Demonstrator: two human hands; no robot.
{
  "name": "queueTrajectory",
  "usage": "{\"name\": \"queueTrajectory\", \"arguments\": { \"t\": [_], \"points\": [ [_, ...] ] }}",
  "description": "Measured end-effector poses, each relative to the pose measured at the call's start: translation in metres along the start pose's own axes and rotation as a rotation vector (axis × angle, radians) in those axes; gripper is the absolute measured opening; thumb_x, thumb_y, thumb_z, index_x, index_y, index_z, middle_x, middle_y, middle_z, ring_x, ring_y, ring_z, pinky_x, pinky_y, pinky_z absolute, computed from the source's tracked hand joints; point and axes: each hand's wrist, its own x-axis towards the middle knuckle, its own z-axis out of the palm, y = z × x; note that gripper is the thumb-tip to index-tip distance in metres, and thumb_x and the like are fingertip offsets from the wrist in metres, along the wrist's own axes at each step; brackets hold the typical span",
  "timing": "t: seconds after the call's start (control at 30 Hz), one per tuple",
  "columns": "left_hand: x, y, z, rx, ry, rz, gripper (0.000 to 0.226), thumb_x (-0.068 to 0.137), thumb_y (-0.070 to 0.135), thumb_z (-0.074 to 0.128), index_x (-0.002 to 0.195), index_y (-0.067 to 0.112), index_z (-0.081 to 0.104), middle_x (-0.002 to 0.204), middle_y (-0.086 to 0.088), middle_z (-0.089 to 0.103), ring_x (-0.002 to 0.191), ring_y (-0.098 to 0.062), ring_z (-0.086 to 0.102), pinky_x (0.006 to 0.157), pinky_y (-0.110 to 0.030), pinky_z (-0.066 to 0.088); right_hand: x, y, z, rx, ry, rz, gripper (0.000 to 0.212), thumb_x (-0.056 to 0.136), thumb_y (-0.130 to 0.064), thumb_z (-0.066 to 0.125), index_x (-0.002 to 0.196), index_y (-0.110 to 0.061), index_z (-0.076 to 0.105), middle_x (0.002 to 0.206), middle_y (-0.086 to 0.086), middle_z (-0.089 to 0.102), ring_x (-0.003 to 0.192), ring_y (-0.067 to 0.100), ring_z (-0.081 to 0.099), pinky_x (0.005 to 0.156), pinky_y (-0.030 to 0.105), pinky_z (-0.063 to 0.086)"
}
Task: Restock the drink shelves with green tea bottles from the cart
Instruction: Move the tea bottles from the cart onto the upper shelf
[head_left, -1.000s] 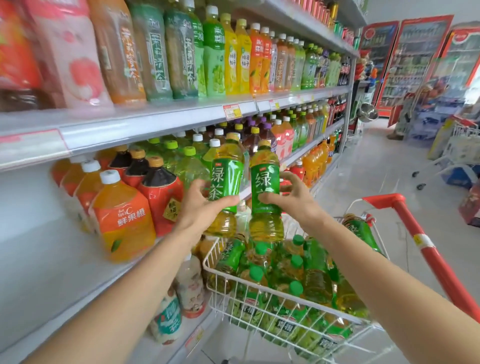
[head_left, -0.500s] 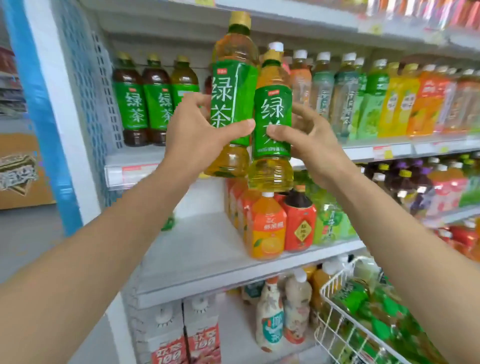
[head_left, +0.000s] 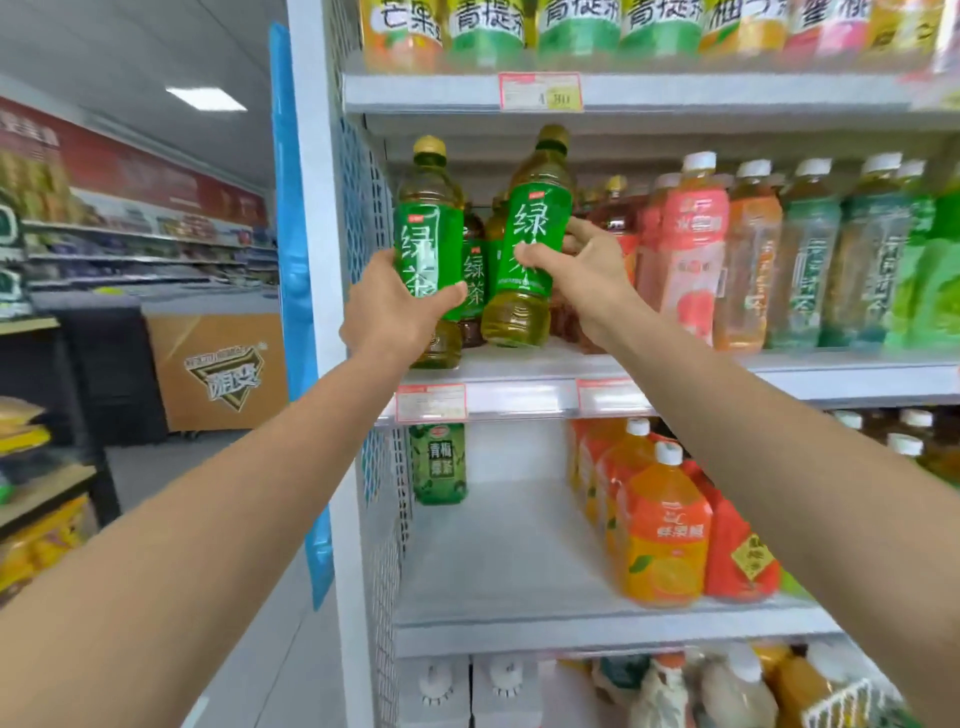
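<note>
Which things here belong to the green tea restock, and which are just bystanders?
Job: left hand gripping upright green tea bottle; right hand gripping tilted green tea bottle; shelved green tea bottles; drink shelf.
Bystanders: orange juice bottles; peach drink bottle; plum tea bottle; brown cabinet.

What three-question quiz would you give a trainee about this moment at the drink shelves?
1. True or false: the left hand holds its green-labelled clear plastic tea bottle upright.
2. The second green-labelled plastic tea bottle, in the right hand, is: A tilted, B lying flat, C upside down.
3. Fill in: the white-capped orange juice bottles stand on the white metal shelf ___ the hands.
Key: 1 true; 2 A; 3 below.
</note>
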Motion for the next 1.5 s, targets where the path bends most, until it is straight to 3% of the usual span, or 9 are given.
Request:
{"name": "queueTrajectory", "arguments": {
  "t": [0.2,0.6,0.73,0.83,0.93,1.1,1.17,1.3,1.5],
  "points": [
    [0.001,0.000,0.006,0.115,0.092,-0.018,0.082,0.077,0.061,0.068,0.138,0.015,0.040,0.126,-0.005,0.060,0.117,-0.030,0.055,0.092,-0.042,0.041,0.015,0.032,0.003,-0.201,-0.015,-0.033,0.084,0.059,-0.010,0.083,0.134,-0.010,0.044,0.122,0.009,0.060,0.113,0.023,0.060,0.093,0.045,0.054],
    [0.006,-0.012,0.000,0.216,0.173,0.049,0.063,0.078,0.056,0.071,0.117,0.011,0.049,0.112,-0.008,0.063,0.104,-0.031,0.058,0.073,-0.035,0.036,0.030,0.046,0.036,-0.272,-0.236,0.046,0.085,0.075,-0.019,0.080,0.144,-0.014,0.032,0.106,-0.002,0.052,0.104,0.017,0.056,0.095,0.038,0.052],
    [0.009,-0.016,-0.003,0.165,0.166,0.083,0.052,0.075,0.054,0.074,0.103,0.015,0.054,0.104,-0.003,0.065,0.094,-0.025,0.060,0.069,-0.034,0.039,0.033,0.046,0.021,-0.217,-0.155,0.112,0.078,0.073,-0.032,0.081,0.134,-0.013,0.036,0.125,0.009,0.052,0.114,0.020,0.055,0.099,0.039,0.049],
    [0.010,-0.012,0.001,0.123,0.131,0.120,0.052,0.073,0.054,0.076,0.106,0.016,0.060,0.103,-0.002,0.068,0.093,-0.024,0.063,0.076,-0.039,0.051,0.026,0.034,0.018,-0.180,-0.068,-0.055,0.056,0.077,-0.043,0.075,0.118,-0.018,0.048,0.114,0.007,0.059,0.102,0.016,0.062,0.090,0.033,0.052],
    [0.005,-0.001,0.012,0.082,0.095,0.176,0.047,0.072,0.050,0.078,0.105,0.019,0.064,0.098,0.001,0.070,0.089,-0.019,0.064,0.077,-0.037,0.052,0.013,0.011,0.027,-0.094,-0.291,-0.012,0.056,0.083,-0.050,0.066,0.124,-0.014,0.052,0.115,0.004,0.064,0.102,0.017,0.066,0.085,0.032,0.057],
    [0.001,0.018,0.026,0.007,-0.056,0.276,0.046,0.070,0.044,0.082,0.106,0.019,0.064,0.085,0.008,0.066,0.079,-0.012,0.063,0.066,-0.024,0.047,0.014,-0.006,0.017,-0.085,-0.313,0.012,0.049,0.079,-0.026,0.076,0.120,-0.006,0.058,0.101,0.006,0.071,0.083,0.013,0.071,0.063,0.023,0.056],
    [0.007,0.015,0.027,-0.064,-0.144,0.247,0.051,0.073,0.042,0.080,0.114,0.020,0.059,0.092,0.011,0.063,0.086,-0.008,0.063,0.071,-0.017,0.048,0.017,-0.002,0.003,-0.072,-0.261,0.006,0.046,0.079,-0.022,0.076,0.118,-0.004,0.060,0.099,0.006,0.072,0.082,0.014,0.072,0.064,0.025,0.057],
    [0.019,-0.004,0.037,-0.100,-0.172,0.091,0.084,0.077,0.046,0.076,0.143,0.010,0.037,0.137,-0.007,0.051,0.125,-0.023,0.050,0.104,-0.037,0.042,0.024,0.009,-0.020,-0.064,-0.141,-0.016,0.038,0.082,-0.014,0.074,0.115,-0.002,0.059,0.092,0.000,0.069,0.079,0.008,0.068,0.064,0.020,0.057],
    [0.043,-0.003,0.078,0.033,-0.258,-0.108,0.084,0.074,0.046,0.078,0.137,0.010,0.035,0.133,-0.009,0.056,0.119,-0.031,0.055,0.099,-0.046,0.047,0.041,0.033,-0.023,-0.121,-0.115,0.018,0.042,0.082,-0.012,0.074,0.118,0.000,0.058,0.108,0.014,0.070,0.091,0.021,0.070,0.079,0.036,0.059]
  ]
}}
